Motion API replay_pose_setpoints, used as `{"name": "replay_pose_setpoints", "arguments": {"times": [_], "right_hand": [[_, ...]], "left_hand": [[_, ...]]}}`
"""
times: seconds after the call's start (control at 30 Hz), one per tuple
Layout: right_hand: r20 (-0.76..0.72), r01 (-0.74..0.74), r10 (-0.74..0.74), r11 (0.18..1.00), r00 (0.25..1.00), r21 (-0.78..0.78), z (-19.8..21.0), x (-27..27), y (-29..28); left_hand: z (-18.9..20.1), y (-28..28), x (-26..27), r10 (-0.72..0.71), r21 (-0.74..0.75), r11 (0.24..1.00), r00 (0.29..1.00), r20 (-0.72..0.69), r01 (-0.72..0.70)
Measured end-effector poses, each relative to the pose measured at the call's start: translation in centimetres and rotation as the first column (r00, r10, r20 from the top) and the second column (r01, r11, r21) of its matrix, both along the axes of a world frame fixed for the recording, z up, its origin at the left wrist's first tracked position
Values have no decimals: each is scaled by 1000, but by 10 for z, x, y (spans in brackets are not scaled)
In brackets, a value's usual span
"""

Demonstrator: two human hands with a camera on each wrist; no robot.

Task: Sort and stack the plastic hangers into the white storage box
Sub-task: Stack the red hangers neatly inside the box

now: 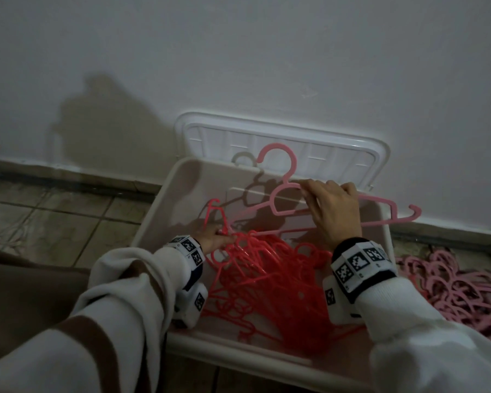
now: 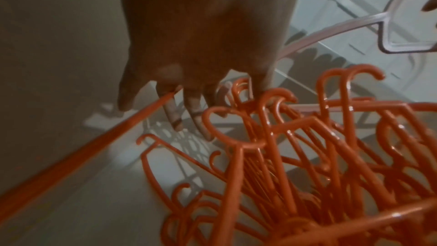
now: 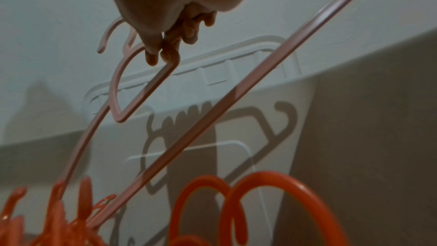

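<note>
Both arms in white sleeves reach forward and down into the white box (image 1: 153, 211), which sits on the tiled floor (image 1: 54, 219) against the wall (image 1: 238, 52). The box is smooth plastic. Its lid (image 1: 338, 148) has ribs and leans on the wall behind it. A tangled heap of thin, shiny red hangers (image 1: 270, 279) fills the near part of the box. A pile of pink hangers (image 1: 448, 285) lies on the floor to the right. The right hand (image 1: 333, 208) is raised over the box, fingers curled, pinching a pink hanger (image 1: 284, 211) just under its hook. The left hand (image 1: 213, 239) is low in the box. Its fingers (image 2: 172, 111) point down, loosely spread, touching the red hangers.
</note>
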State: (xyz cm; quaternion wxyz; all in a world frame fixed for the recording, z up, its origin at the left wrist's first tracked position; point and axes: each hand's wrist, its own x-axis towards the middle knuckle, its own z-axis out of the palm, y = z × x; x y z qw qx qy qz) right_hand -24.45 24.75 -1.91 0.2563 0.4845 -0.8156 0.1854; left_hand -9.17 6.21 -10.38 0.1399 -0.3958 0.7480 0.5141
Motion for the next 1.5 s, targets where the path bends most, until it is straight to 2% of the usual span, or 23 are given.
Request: {"name": "replay_pose_setpoints", "arguments": {"times": [0.17,0.27,0.37,0.47,0.57,0.73,0.83,0.93,1.0,1.07,1.1,1.13,1.2,1.3,1.37,1.43,1.5], "right_hand": [[-29,-19,18,999,999,-29,5,0,4],[-65,-41,39,999,997,-21,7,1,5],[-141,6,-1,999,990,32,3,3,6],[-131,137,-133,990,982,24,-2,1,11],[-32,171,-172,985,985,-27,-1,0,12],[262,22,-28,999,965,25,-9,1,-4],[451,-81,77,997,889,-10,-11,9,-28],[562,-78,93,996,822,-51,-13,13,-46],[574,-61,36,998,818,24,-21,9,-51],[526,-46,-59,982,849,185,-28,5,-53],[495,-42,-85,970,865,241,-31,3,-53],[478,-44,-91,963,874,264,-31,1,-54],[465,-64,-84,954,881,292,-28,-1,-58],[430,-99,-123,883,895,459,-29,-4,-69],[393,-96,-154,831,906,548,-30,-4,-77],[365,-105,-142,808,920,580,-31,-2,-82],[343,-120,-111,801,933,587,-31,-2,-84]], "left_hand": [[1,7,-7,290,190,944,953,-88,-270],[-3,3,-8,367,285,901,925,-96,-328],[-4,2,-9,395,284,892,912,-113,-351],[0,3,-6,413,163,904,906,-96,-395],[-2,5,-1,394,108,917,915,-89,-385],[-22,3,-3,397,91,916,916,-64,-391],[-40,-4,-5,354,69,934,935,-30,-351],[-64,-14,-7,272,7,962,960,67,-273],[-120,-35,-8,248,-73,968,958,144,-240],[-106,-30,-3,204,-95,977,961,185,-189],[-78,-24,0,179,-50,984,972,153,-173],[-58,-17,2,160,-25,987,978,137,-158],[-45,-11,5,160,-27,987,976,146,-158],[-59,-12,6,151,-53,988,977,153,-144],[-58,-11,4,225,-50,974,962,156,-219],[-53,-8,3,266,-36,964,947,180,-264],[-56,-8,3,281,-7,959,951,128,-282]]}}
